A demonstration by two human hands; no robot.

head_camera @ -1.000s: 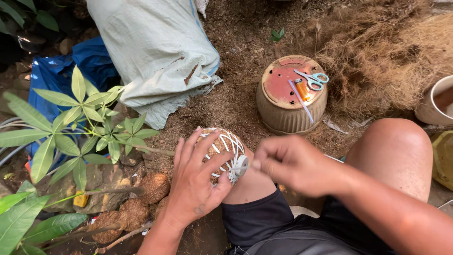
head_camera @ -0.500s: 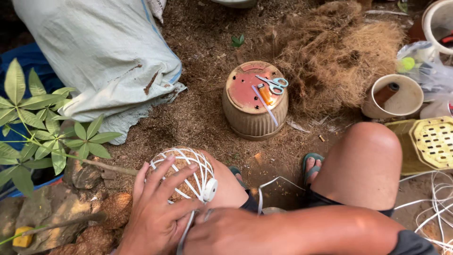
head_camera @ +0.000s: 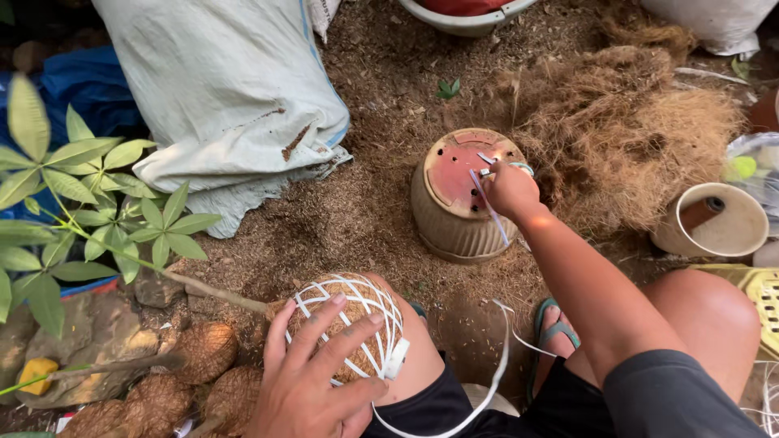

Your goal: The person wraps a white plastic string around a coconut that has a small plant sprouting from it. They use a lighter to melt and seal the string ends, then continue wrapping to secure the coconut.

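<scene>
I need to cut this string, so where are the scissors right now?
In the head view, the scissors lie on the upturned pot, right of centre, under the right hand that reaches for them.
</scene>
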